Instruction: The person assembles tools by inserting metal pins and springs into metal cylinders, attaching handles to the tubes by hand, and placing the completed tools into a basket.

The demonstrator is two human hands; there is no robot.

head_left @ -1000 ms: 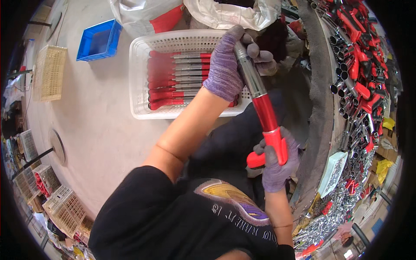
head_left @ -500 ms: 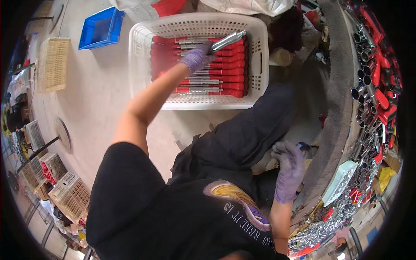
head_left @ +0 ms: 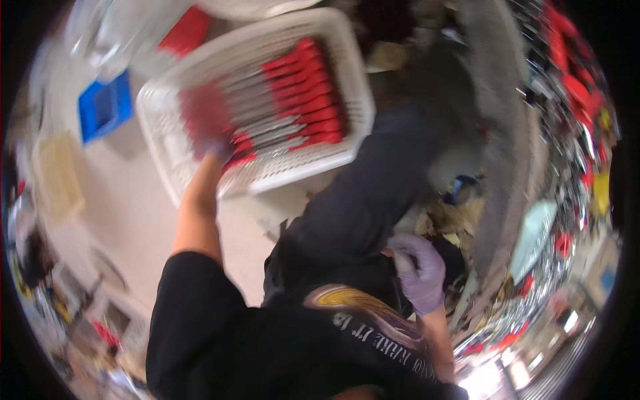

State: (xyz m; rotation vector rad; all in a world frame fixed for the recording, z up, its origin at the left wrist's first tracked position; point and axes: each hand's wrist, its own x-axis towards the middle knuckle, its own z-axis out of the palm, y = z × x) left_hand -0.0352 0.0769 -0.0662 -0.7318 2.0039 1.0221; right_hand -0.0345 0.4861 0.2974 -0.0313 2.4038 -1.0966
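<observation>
One of two hands (head_left: 215, 148) shifted (over one basket (head_left: 361, 95)).

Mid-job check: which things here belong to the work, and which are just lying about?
Likely part of the work: white basket; red-and-silver tools inside; left hand over it, blurred.
Apparently just lying about: blue crate; yellowish crate; pale tray.
</observation>
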